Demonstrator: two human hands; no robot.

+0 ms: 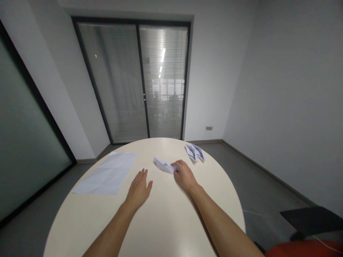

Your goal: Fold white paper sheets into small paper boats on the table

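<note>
A folded white paper boat (pixel 164 166) lies at the middle of the round table, its left end pointing up. My right hand (pixel 184 174) pinches the boat's right end between thumb and fingers, hiding that end. My left hand (pixel 139 189) rests palm down on the tabletop with fingers stretched out and holds nothing. It lies between the boat and a large creased sheet of white paper (pixel 107 174) on the left, touching neither. Two more folded paper boats (pixel 195 152) sit side by side near the far right edge.
The round cream table (pixel 160 221) stands before a dark-framed glass door (pixel 144 96) with blinds. At lower right are a black chair part (pixel 313 219) and a red seat (pixel 302 248). A thin white cable (pixel 252 213) runs along the floor.
</note>
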